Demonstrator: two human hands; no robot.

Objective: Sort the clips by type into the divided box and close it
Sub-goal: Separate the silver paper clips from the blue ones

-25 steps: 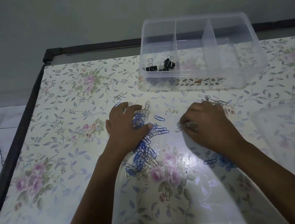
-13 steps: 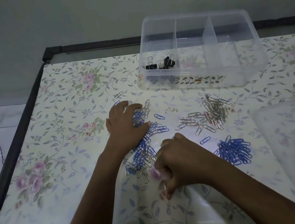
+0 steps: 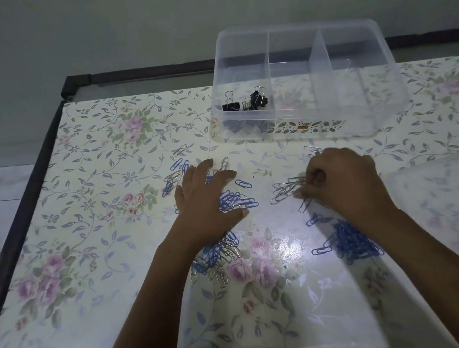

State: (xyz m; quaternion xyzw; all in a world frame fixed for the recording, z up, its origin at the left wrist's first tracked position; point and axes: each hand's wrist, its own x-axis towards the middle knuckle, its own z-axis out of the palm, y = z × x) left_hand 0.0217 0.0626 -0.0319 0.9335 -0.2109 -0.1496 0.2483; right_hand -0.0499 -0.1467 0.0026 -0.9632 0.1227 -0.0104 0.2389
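A clear divided box (image 3: 380, 85) stands open at the back of the table, with black binder clips (image 3: 247, 102) in its left compartment. My left hand (image 3: 207, 203) lies flat with spread fingers on a mixed heap of blue and silver paper clips (image 3: 218, 254). My right hand (image 3: 341, 184) has curled fingers and pinches silver paper clips (image 3: 287, 190) at the silver pile. A sorted pile of blue paper clips (image 3: 354, 239) lies just below my right wrist.
The table carries a floral plastic cloth (image 3: 102, 211) with a dark frame edge (image 3: 32, 194) on the left. A translucent lid (image 3: 444, 198) lies at the right. Loose clips (image 3: 180, 150) are scattered in front of the box. A wall rises behind the table.
My right hand moved from the near table, below the mixed heap, back up to the silver pile. My left hand has stayed on the mixed heap.
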